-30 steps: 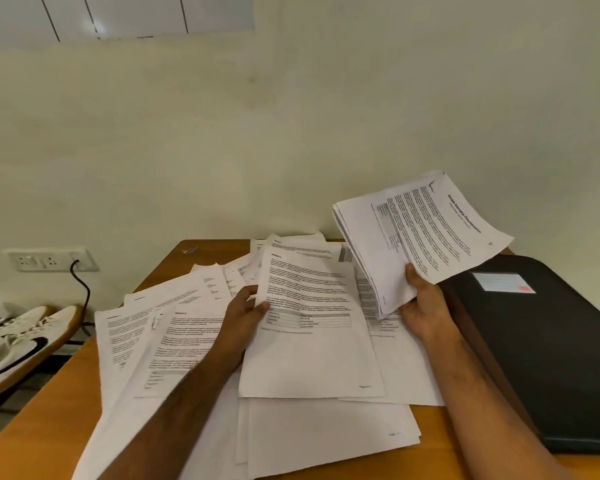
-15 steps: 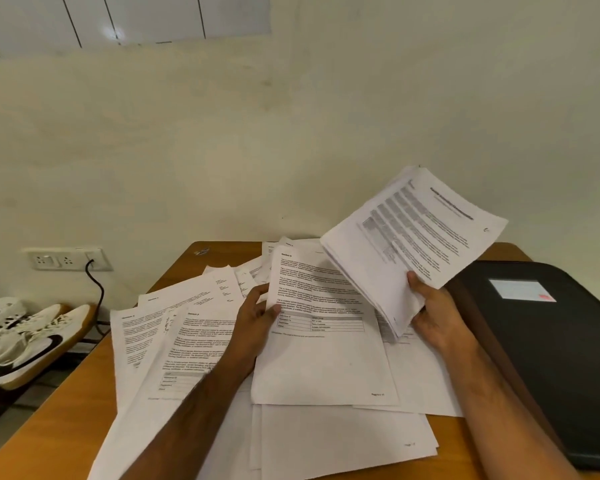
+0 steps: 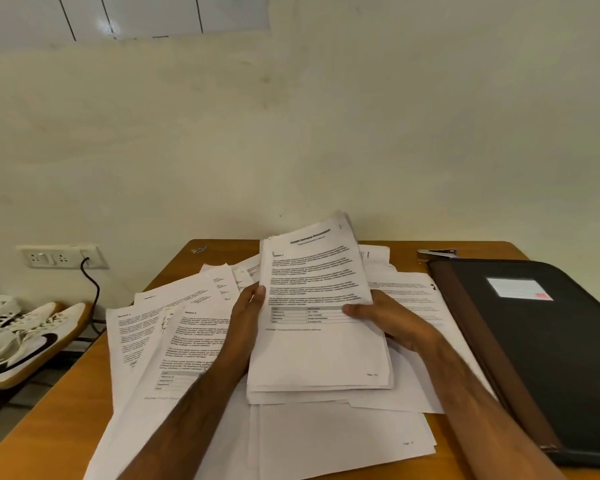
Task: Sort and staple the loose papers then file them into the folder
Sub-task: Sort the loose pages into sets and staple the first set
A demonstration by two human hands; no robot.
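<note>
The closed folder [image 3: 548,344] sits at the table's [image 3: 42,427] right edge, out of the sorting mess. Your stack [image 3: 319,327] sits mid-table over the loose papers [image 3: 174,341], long axis running away from you, title far. Left hand [image 3: 245,318] and right hand [image 3: 388,320] clamp its sides, probably squaring it for the stapler [image 3: 437,253].

The surface [image 3: 194,268] is of orange-brown wood and is set against a pale wall. Most of its middle is covered by loose papers [image 3: 174,344], printed sheets spread out and overlapping each other. To the right of these papers a black folder [image 3: 548,348] with a brown spine is laid flat. Just behind the folder's far corner a stapler [image 3: 436,253] is seen.
</note>
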